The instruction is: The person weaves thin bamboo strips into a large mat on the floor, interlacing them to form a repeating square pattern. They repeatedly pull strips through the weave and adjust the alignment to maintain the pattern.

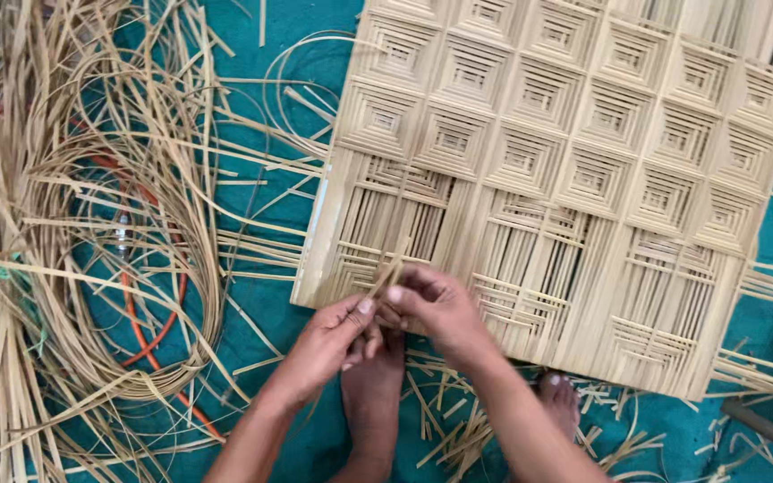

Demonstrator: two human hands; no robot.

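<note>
A large woven cane panel [574, 134] with a pattern of nested squares lies on a teal ground sheet. At its near left edge, my left hand [328, 340] and my right hand [431, 304] meet, both pinching a thin pale cane strip [391, 268] that runs up into the weave. The fingers of both hands are closed around the strip, thumbs on top. The near part of the panel shows bare upright strips, only partly filled with crosswise weave. My bare feet [373, 385] show below the hands.
A big tangled heap of loose cane strips [73, 224] fills the left, with an orange hose [149, 331] coiled through it. Short offcuts [458, 429] litter the teal sheet [270, 313] near my feet. More loose strips [771, 286] lie at the panel's right edge.
</note>
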